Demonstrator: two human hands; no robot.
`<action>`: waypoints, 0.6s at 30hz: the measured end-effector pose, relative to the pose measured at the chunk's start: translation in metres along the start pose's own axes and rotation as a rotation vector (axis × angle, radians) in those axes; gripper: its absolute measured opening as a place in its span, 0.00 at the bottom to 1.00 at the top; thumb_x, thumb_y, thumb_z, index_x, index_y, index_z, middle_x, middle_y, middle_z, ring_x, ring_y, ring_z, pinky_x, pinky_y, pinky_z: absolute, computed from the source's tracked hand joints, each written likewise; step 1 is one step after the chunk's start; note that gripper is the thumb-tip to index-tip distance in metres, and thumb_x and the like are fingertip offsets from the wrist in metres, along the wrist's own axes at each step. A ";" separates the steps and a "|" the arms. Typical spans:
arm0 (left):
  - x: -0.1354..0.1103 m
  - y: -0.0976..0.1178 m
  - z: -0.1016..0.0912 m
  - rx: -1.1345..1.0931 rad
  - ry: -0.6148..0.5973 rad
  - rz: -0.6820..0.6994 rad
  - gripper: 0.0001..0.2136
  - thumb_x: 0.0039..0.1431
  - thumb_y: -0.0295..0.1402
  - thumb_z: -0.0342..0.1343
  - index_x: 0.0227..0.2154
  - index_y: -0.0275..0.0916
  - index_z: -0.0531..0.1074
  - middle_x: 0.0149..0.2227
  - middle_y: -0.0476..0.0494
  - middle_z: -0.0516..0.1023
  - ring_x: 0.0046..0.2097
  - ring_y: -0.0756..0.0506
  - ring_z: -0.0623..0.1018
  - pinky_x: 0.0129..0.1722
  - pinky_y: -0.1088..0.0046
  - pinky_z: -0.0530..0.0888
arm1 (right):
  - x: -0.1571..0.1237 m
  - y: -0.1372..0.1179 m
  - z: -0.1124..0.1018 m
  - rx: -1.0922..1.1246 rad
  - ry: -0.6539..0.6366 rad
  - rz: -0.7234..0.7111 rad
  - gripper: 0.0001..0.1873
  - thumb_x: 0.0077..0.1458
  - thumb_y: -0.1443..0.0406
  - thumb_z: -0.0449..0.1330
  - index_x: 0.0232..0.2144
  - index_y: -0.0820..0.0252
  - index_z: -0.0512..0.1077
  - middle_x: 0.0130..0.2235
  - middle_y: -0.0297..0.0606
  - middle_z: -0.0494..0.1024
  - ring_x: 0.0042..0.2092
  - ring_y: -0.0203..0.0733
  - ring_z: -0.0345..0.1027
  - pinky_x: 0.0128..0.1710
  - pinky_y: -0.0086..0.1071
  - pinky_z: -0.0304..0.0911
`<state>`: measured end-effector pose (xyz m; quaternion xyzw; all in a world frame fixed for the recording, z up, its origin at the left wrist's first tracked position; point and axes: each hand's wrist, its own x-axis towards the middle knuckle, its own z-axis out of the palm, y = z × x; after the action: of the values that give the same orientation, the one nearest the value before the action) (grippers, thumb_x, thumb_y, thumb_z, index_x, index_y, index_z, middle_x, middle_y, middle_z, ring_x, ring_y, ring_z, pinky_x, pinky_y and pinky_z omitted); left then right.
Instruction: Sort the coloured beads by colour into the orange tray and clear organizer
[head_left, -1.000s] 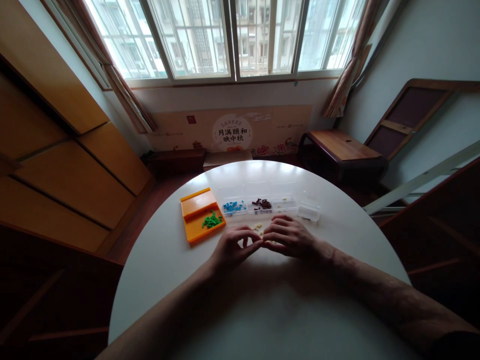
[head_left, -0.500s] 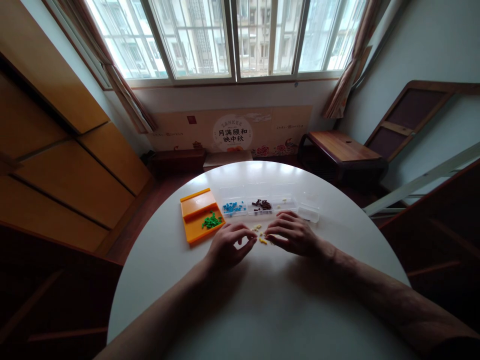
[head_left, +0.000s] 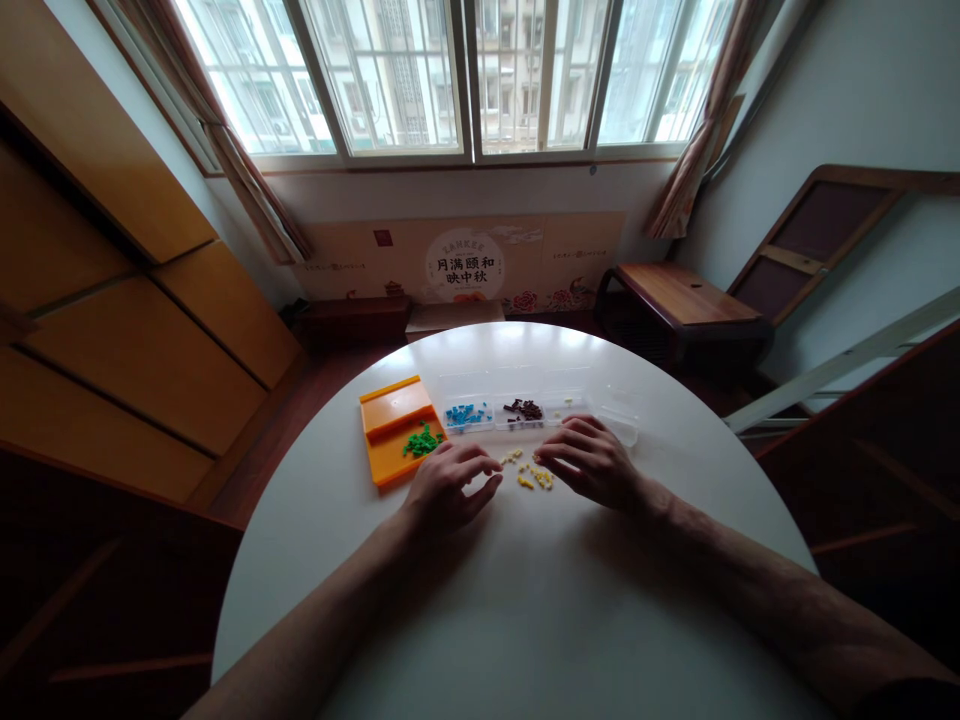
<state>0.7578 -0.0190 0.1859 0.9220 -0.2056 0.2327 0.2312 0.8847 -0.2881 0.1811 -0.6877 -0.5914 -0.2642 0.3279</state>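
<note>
Small yellow and pale cream toy pieces [head_left: 535, 478] lie loose on the white table between my hands. My left hand [head_left: 452, 485] is to their left, thumb and forefinger apart, with nothing seen between them. My right hand [head_left: 592, 462] is at their right edge, its thumb and fingertips drawn together. Whatever is in that pinch is too small to make out. Behind my right hand stands a clear plastic box [head_left: 559, 412] holding a few pale pieces. Its neighbours hold dark brown pieces [head_left: 523, 411] and blue pieces [head_left: 466, 414].
An orange tray [head_left: 386, 462] with green pieces [head_left: 422, 440] stands to the left, close to my left hand. Another clear compartment [head_left: 624, 430] is partly behind my right hand. The round white table [head_left: 495, 620] has a curved edge; a wooden stool [head_left: 686, 292] stands beyond.
My left hand has drawn back slightly left, and its thumb and forefinger have parted. My right hand has shifted slightly up and right, uncovering more yellow pieces.
</note>
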 end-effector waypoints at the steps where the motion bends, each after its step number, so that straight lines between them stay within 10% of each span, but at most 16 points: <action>1: -0.001 -0.001 0.001 0.005 -0.003 -0.011 0.04 0.70 0.32 0.62 0.41 0.44 0.83 0.41 0.44 0.86 0.42 0.44 0.84 0.43 0.66 0.77 | 0.000 0.001 0.000 -0.037 0.029 0.025 0.04 0.71 0.67 0.66 0.45 0.52 0.80 0.41 0.35 0.86 0.40 0.44 0.75 0.51 0.44 0.69; 18: 0.002 0.001 0.006 0.130 -0.067 -0.122 0.09 0.73 0.37 0.59 0.48 0.45 0.83 0.47 0.42 0.83 0.46 0.40 0.81 0.48 0.61 0.76 | -0.005 0.032 -0.003 -0.462 0.071 0.368 0.08 0.73 0.64 0.62 0.40 0.56 0.81 0.37 0.39 0.84 0.42 0.50 0.69 0.50 0.47 0.59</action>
<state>0.7610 -0.0237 0.1827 0.9531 -0.1411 0.2002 0.1776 0.9157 -0.2963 0.1744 -0.8302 -0.3692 -0.3517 0.2254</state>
